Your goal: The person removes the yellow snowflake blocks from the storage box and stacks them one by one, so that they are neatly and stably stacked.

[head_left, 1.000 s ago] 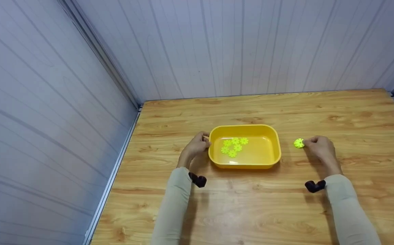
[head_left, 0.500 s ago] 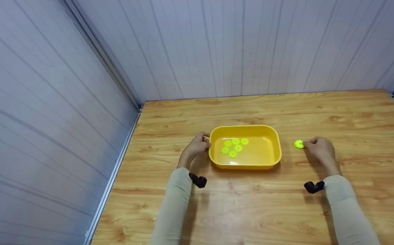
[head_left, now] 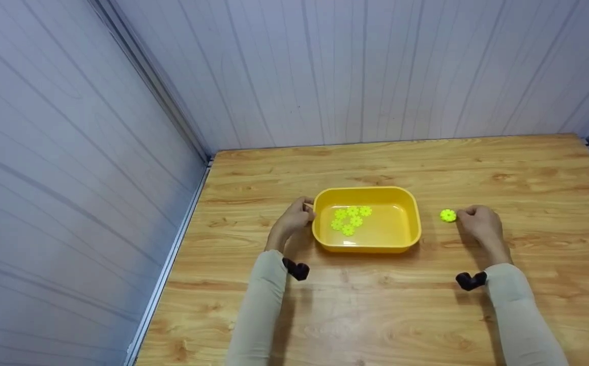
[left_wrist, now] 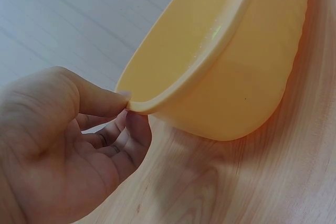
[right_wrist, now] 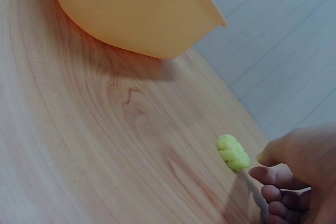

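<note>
A yellow plastic basin point(head_left: 401, 218) stands on the table, with several neon-yellow flower-shaped pieces point(head_left: 348, 230) lying flat on its floor at the left. My left hand point(head_left: 294, 218) pinches the basin's left rim between thumb and fingers, seen closely in the left wrist view. To the right of the basin lies a neon-yellow flower piece point(head_left: 447, 216). From the right wrist it looks thick and layered, like a small stack point(right_wrist: 232, 152). My right hand point(head_left: 480, 222) is just right of it, thumb and forefinger slightly parted and not touching it.
The wood-grain table point(head_left: 365, 310) reaches back to a pale panelled wall point(head_left: 360, 76). Another panelled wall point(head_left: 81, 178) rises along the left side. A small black device point(head_left: 297, 269) sits at the left wrist, and another black device point(head_left: 471, 280) at the right wrist.
My right thumb and forefinger have let go of the flower stack and drawn slightly to the right, leaving it on the table. The left hand and basin stay in place.
</note>
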Demonstrator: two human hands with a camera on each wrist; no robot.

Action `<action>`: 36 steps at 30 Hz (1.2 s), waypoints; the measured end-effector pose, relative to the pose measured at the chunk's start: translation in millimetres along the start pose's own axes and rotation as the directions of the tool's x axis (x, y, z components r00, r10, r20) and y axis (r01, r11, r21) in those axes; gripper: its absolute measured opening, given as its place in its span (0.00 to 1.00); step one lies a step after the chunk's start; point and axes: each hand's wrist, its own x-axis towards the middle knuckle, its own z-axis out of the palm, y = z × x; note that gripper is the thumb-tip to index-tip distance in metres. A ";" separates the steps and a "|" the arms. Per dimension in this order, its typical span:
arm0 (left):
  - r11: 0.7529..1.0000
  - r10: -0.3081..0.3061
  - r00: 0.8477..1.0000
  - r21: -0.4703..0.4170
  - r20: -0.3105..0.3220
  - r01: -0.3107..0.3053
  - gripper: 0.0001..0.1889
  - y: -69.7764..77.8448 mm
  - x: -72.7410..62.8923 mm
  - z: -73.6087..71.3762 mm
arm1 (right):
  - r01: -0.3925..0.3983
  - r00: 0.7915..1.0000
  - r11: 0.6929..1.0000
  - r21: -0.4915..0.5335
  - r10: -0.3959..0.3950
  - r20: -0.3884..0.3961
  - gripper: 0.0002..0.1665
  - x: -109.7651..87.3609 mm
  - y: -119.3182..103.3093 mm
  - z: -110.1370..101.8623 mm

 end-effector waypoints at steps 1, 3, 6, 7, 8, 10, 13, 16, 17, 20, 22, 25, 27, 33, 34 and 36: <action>1.000 -0.002 1.000 0.003 -0.002 0.002 0.21 0.1 0.0 -0.2 | 0.004 1.000 1.000 0.000 -0.004 0.003 0.26 0.0 0.2 -0.3; 1.000 -0.003 1.000 0.007 -0.004 0.003 0.21 0.2 0.2 -0.4 | 0.016 1.000 1.000 0.000 -0.016 0.009 0.27 0.0 0.6 -0.7; 1.000 -0.002 1.000 0.006 0.003 0.002 0.21 -0.1 0.3 -0.9 | 0.027 1.000 1.000 -0.005 -0.027 0.009 0.27 0.2 0.9 -0.6; 1.000 -0.010 1.000 0.001 0.015 0.010 0.21 3.6 -2.3 -1.5 | 0.028 1.000 1.000 -0.005 -0.028 0.008 0.27 0.1 0.8 -0.4; 1.000 -0.009 1.000 0.000 0.017 0.009 0.21 3.4 -2.3 -1.5 | 0.026 1.000 1.000 -0.007 -0.026 0.005 0.27 0.1 0.6 0.0; 1.000 -0.009 1.000 -0.006 0.021 0.009 0.21 3.2 -2.5 -1.5 | 0.022 1.000 1.000 -0.009 -0.022 -0.001 0.27 -0.2 0.0 0.6; 1.000 -0.009 1.000 -0.007 0.019 0.009 0.22 3.0 -2.5 -1.3 | 0.018 1.000 1.000 -0.010 -0.018 0.000 0.28 0.1 -0.8 1.3; 1.000 -0.003 1.000 0.006 0.006 0.003 0.21 -1.2 0.4 -0.8 | 0.008 1.000 1.000 -0.017 -0.007 0.003 0.28 2.0 -0.5 1.7; 1.000 -0.006 1.000 0.009 0.004 0.006 0.21 -1.1 0.6 -0.9 | 0.002 1.000 1.000 -0.020 -0.002 0.005 0.28 2.6 -0.5 1.8; 1.000 -0.018 1.000 0.021 -0.002 0.018 0.21 -1.2 1.1 -1.1 | -0.011 1.000 1.000 -0.024 0.011 0.003 0.27 3.8 -0.2 1.9; 0.999 -0.024 1.000 0.029 -0.006 0.025 0.20 -1.0 1.0 -1.1 | -0.008 1.000 1.000 -0.025 0.008 0.000 0.27 3.5 -0.1 2.0; 0.999 -0.026 1.000 0.033 -0.010 0.027 0.20 -0.5 0.3 -0.7 | 0.002 1.000 1.000 -0.023 -0.003 -0.010 0.26 2.2 0.1 1.9; 0.999 -0.027 1.000 0.033 -0.012 0.028 0.20 -0.1 -0.2 -0.6 | 0.010 1.000 1.000 -0.020 -0.011 -0.016 0.26 1.2 0.3 1.3; 0.998 -0.054 0.998 0.033 -0.014 0.054 0.20 1.5 -1.4 -0.7 | 0.028 0.999 1.000 0.014 -0.028 -0.015 0.25 -1.7 -1.1 -4.0; 0.998 -0.060 0.998 0.030 -0.012 0.060 0.20 1.8 -1.4 -0.6 | 0.030 1.000 0.999 0.023 -0.029 -0.010 0.26 -2.2 -2.2 -4.9; 0.997 -0.068 0.998 0.025 -0.010 0.068 0.21 2.4 -1.4 -0.7 | 0.027 1.000 0.999 0.041 -0.027 -0.002 0.26 -3.2 -5.9 -6.2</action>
